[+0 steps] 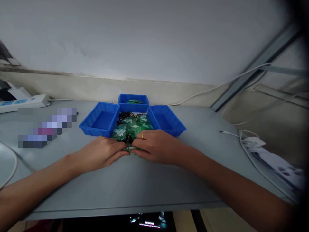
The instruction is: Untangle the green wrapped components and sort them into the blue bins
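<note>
My left hand [103, 151] and my right hand [156, 146] meet in front of the blue bins, thumbs and fingers closed on a small clear greenish plastic packet [131, 149]. Each hand pinches one side of it; what is inside I cannot make out. Right behind lies a pile of green-tinted packets [135, 125] with white labels or strips. Dark chain-like pieces [125, 115] show at the back of the pile. A gold ring is on a finger of my right hand.
Blue bins stand left [98, 119] and right [167, 120] of the pile; a third bin [133, 100] behind holds green packets. A pixelated object [48, 129] and power strip [24, 103] lie left. Cables [253, 167] run right. A lit screen [149, 222] shows below the table edge.
</note>
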Demonstrator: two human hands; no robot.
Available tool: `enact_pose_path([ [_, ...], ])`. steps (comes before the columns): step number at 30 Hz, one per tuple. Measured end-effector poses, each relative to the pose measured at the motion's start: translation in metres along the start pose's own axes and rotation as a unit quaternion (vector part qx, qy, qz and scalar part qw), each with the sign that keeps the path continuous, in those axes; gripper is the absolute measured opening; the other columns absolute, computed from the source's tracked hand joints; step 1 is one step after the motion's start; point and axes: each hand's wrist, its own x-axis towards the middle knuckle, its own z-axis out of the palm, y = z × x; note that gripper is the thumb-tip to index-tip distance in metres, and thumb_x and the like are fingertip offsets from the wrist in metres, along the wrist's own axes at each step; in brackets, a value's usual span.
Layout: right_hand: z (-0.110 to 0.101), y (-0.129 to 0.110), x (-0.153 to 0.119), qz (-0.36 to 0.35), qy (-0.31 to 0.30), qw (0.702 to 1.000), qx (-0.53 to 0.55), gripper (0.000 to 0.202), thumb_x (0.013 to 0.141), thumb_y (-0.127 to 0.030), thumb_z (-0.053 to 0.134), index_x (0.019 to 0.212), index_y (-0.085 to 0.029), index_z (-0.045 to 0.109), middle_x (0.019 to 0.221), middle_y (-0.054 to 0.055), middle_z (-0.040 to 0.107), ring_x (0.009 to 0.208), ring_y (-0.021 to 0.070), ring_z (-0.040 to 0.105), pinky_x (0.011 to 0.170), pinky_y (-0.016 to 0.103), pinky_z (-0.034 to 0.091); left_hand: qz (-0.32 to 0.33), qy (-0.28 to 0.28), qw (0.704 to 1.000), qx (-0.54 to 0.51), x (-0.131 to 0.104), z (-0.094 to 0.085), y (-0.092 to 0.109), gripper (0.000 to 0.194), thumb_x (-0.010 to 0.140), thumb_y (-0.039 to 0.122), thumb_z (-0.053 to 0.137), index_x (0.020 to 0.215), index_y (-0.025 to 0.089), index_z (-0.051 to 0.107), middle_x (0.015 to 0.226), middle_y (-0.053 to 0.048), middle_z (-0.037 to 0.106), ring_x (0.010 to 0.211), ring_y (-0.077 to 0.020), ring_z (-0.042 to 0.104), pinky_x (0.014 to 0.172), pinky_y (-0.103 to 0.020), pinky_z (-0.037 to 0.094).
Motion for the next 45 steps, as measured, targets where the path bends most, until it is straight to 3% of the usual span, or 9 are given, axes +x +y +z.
enact_pose_path([
  [3,-0.003,0.003,0.001,0.003,-0.026,0.999,0.035,0.025,0.086,-0.031,0.037,0.081,-0.015,0.055,0.071,0.002,0.055,0.066,0.0122,0.051,0.055,0.023,0.033,-0.001,-0.007,1.0,-0.004,0.0,0.0,0.0,0.033,0.09,0.035,0.031,0.08,0.015,0.056,0.066,-0.003,0.057,0.06,-0.0144,0.056,0.055,-0.025,0.039],
  [12,0.013,0.003,-0.009,0.037,-0.002,0.994,0.099,0.024,0.084,-0.034,0.043,0.087,-0.015,0.057,0.075,0.002,0.058,0.068,0.0125,0.054,0.059,0.023,0.035,0.028,0.008,1.0,0.003,0.001,-0.001,0.003,0.031,0.09,0.032,0.031,0.081,0.015,0.055,0.064,-0.002,0.056,0.057,-0.0128,0.054,0.052,-0.023,0.036],
  [21,0.016,0.006,-0.011,0.038,-0.017,0.998,0.052,0.024,0.083,-0.035,0.043,0.076,-0.015,0.055,0.067,0.001,0.056,0.059,0.0116,0.051,0.052,0.022,0.029,0.011,-0.014,1.0,0.0,-0.001,-0.001,0.001,0.032,0.09,0.033,0.03,0.082,0.015,0.056,0.066,-0.003,0.057,0.059,-0.0128,0.054,0.054,-0.022,0.037],
  [45,0.01,0.0,-0.009,0.058,-0.052,0.996,0.033,0.028,0.087,-0.033,0.037,0.074,-0.015,0.055,0.066,0.001,0.057,0.059,0.0114,0.051,0.052,0.023,0.03,0.009,-0.022,1.0,0.0,0.001,-0.003,0.002,0.034,0.09,0.031,0.029,0.077,0.014,0.055,0.064,-0.003,0.055,0.056,-0.0129,0.052,0.052,-0.024,0.036],
])
